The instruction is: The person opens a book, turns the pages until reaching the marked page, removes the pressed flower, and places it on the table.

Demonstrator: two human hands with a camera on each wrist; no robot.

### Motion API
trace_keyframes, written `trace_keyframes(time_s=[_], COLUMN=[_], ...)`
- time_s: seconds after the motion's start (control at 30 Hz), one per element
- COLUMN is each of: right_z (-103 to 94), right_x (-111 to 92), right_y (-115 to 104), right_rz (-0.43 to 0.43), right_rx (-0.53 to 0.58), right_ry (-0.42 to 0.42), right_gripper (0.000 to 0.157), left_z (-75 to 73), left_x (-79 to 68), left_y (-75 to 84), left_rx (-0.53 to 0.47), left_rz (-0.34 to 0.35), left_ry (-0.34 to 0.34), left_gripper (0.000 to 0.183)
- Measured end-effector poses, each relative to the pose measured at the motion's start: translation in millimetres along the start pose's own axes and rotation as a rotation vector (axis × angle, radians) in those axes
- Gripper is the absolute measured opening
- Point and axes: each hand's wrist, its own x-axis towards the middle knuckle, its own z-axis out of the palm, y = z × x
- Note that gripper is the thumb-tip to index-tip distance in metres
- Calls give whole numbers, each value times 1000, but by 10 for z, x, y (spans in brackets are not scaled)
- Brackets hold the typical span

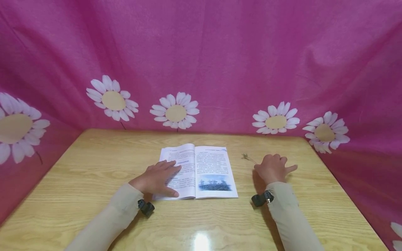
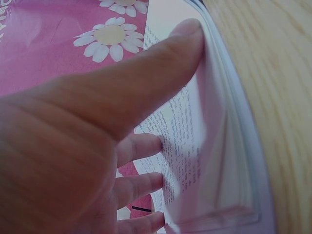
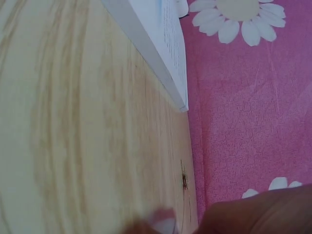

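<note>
An open book [image 1: 211,164] lies on the wooden table, with printed text on both pages and a bluish picture low on the right page. My left hand [image 1: 158,177] rests on the left page, fingers spread and straight; in the left wrist view its thumb [image 2: 165,58] lies along the page by the lower edge. To the right of the book, my right hand [image 1: 274,169] pinches the thin stem of a small dried sprig [image 1: 244,156] between thumb and forefinger, the little finger sticking out. The sprig's brownish head [image 3: 185,181] points away from me, low over the table.
The wooden table [image 1: 94,167] reaches back to a pink cloth [image 1: 220,62] printed with large white daisies, which hangs behind it and at both sides. Black wrist cameras [image 1: 146,208] are strapped over both beige sleeves [image 1: 292,216].
</note>
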Motion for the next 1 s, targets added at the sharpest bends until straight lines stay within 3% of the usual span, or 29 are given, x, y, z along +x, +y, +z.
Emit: trace_keyframes(time_s=[0.4,0.77,0.9,1.0], right_z=[-2,-4,-18,-8], right_x=[-4,-9,-22,-48], right_y=[-56,-60,-84,-120], right_rz=[-14,-6,-77,-194], right_rx=[-31,-38,20,85], right_ry=[7,-12,-22,-38], right_gripper=[27,30,33,47], left_z=[-40,-34,-44,-46], left_x=[-29,-15,-20,-22], left_y=[19,-19,-35,-37], left_rx=[-8,-10,-31,-50], left_rz=[-20,32,55,73], left_ry=[6,11,7,5], left_gripper=[93,92,92,92])
